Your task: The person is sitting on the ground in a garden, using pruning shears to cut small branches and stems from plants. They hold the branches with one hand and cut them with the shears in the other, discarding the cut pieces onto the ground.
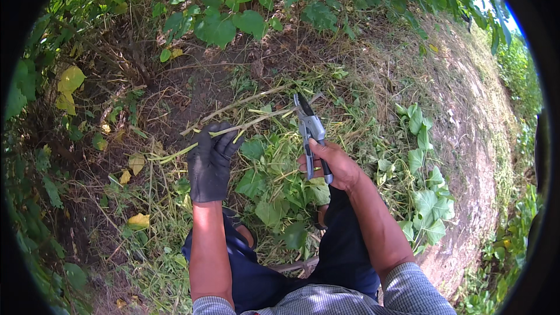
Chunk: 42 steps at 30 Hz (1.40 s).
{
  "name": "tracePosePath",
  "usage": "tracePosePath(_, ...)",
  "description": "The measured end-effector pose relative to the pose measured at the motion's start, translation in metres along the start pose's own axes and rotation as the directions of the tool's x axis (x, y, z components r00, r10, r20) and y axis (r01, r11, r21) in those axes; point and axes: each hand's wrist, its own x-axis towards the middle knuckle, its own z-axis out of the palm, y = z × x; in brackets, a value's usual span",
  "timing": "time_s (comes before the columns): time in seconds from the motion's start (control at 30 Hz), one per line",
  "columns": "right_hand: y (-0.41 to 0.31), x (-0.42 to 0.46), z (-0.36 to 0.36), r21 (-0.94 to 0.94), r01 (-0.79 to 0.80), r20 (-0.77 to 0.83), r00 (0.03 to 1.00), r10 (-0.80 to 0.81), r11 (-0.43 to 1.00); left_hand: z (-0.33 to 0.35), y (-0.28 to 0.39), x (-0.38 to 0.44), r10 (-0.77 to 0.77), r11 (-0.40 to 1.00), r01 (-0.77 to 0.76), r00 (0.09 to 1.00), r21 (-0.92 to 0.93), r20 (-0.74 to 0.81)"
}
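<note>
My left hand [210,162], in a dark work glove, is closed around a thin cut branch [258,120] with short green side stubs. The branch slants up to the right. In my bare right hand [332,162] is a pair of bypass pruning shears [311,129] with grey and dark handles, which stand apart. Their blades point up and lie at the branch's right part; whether they touch it I cannot tell. Behind it a second bare stick [245,104] runs nearly parallel. A heap of cut green leaves and stems [275,188] lies on the ground between my hands and feet.
Leafy branches [245,22] overhang the far side, and dense shrubs [35,175] stand at the left. A leafy cut shoot [426,201] lies at the right, beside a strip of bare soil [472,148]. Dry twigs and clippings cover the ground around me.
</note>
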Motion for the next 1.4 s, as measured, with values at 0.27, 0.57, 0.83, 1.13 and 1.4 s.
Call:
tracePosePath(0.27,0.0,0.005,-0.009,-0.041,0.001,0.021,1.0,0.0,0.999,0.001,-0.001,0.003,-0.025,0.999,0.023,0.997,-0.028,-0.073)
tracePosePath(0.57,-0.001,0.003,0.0,-0.067,0.038,-0.063,0.997,-0.042,0.997,-0.003,0.0,0.002,-0.041,0.999,0.04,0.999,-0.012,-0.019)
tracePosePath(0.83,-0.003,0.0,0.001,-0.133,0.104,-0.091,0.989,-0.116,0.986,-0.016,0.009,0.002,-0.018,1.0,0.021,0.988,0.012,-0.153)
tracePosePath(1.13,0.001,0.003,-0.002,-0.202,0.19,-0.122,0.968,-0.217,0.961,-0.02,0.013,0.004,0.035,0.999,-0.04,0.97,-0.016,-0.239)
tracePosePath(1.4,0.005,0.003,0.005,-0.474,0.098,0.137,0.99,-0.037,0.875,-0.016,0.01,0.004,0.012,0.999,-0.019,0.97,-0.028,-0.242)
